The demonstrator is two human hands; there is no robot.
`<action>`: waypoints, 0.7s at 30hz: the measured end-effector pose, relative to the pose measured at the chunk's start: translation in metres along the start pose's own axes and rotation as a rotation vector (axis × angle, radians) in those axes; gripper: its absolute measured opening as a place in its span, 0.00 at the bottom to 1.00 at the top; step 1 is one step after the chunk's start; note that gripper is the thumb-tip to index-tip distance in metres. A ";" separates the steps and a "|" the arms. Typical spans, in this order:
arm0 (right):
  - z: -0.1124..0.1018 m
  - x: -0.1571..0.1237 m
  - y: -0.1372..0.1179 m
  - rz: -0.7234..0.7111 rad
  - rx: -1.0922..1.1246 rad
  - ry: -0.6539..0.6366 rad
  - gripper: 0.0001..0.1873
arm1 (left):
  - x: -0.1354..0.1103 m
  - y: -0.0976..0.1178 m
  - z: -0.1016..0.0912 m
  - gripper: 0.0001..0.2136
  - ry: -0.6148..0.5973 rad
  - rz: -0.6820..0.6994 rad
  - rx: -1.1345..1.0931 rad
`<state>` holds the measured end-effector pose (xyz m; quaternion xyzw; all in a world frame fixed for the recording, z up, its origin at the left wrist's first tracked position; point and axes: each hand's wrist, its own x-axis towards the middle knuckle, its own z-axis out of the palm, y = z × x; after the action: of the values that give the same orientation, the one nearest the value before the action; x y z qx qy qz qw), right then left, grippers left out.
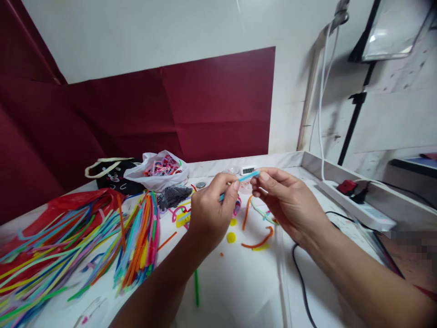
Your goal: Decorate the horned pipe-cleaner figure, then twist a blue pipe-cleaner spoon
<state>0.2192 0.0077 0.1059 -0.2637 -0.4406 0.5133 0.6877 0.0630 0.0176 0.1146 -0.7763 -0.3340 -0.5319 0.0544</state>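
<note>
Both of my hands are raised over the white table point(239, 291), pinching one light blue pipe cleaner point(246, 177) between them. My left hand point(208, 212) grips its lower part with thumb and curled fingers. My right hand point(290, 202) pinches its upper end at the fingertips. Below the hands lie short orange pipe cleaner pieces point(259, 241), yellow pompoms point(231, 237) and a pink bent piece point(179, 210).
A big pile of multicoloured pipe cleaners point(85, 250) covers the left, over a red plastic bag point(68, 202). Behind stand a white bag of coloured bits point(159, 171), a black tote point(114, 175) and a small clock point(247, 170). A power strip point(358, 205) and black cable point(302, 291) lie right.
</note>
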 end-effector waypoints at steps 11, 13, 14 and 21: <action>-0.027 0.006 -0.028 -0.613 -1.089 -0.258 0.05 | 0.002 -0.001 -0.008 0.06 -0.067 0.155 0.300; -0.027 0.006 -0.029 -0.670 -1.201 -0.307 0.05 | 0.001 -0.002 -0.007 0.07 -0.096 0.170 0.318; -0.027 0.006 -0.029 -0.690 -1.240 -0.322 0.04 | 0.001 -0.003 -0.007 0.07 -0.108 0.180 0.324; -0.026 0.002 -0.029 -0.807 -1.475 -0.339 0.07 | 0.000 -0.008 -0.002 0.07 -0.150 0.251 0.340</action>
<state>0.2556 0.0026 0.1178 -0.3861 -0.8188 -0.1562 0.3952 0.0566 0.0231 0.1130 -0.8289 -0.3226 -0.3975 0.2255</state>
